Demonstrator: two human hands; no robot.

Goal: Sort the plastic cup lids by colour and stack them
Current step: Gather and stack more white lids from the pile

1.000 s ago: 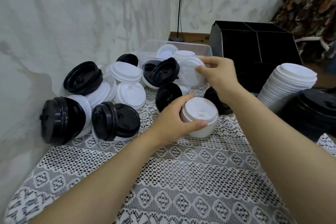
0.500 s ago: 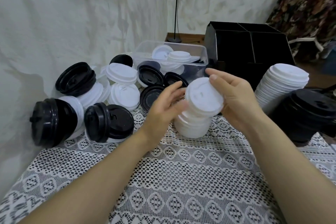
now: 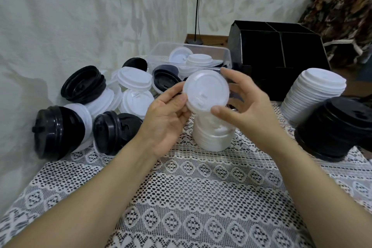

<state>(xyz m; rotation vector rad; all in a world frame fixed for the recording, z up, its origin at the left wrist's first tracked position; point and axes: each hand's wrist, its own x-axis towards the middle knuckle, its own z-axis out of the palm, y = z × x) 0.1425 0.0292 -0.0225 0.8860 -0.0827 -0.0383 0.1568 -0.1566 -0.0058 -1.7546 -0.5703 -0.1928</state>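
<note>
Head view: both hands grip one white lid (image 3: 205, 88), tilted toward the camera. The left hand (image 3: 167, 119) pinches its left rim, and the right hand (image 3: 247, 106) clamps thumb and forefinger on the opposite rim. A short stack (image 3: 211, 137) stands just beneath them on the cloth (image 3: 201, 187). Mixed lids (image 3: 132, 80) lie left of the left hand. A white stack (image 3: 314, 94) and a black stack (image 3: 338, 127) stand right of the right hand.

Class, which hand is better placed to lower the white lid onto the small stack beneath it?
Probably the right hand: its thumb and fingers span the lid above the stack; the left hand only pinches one edge.
</note>
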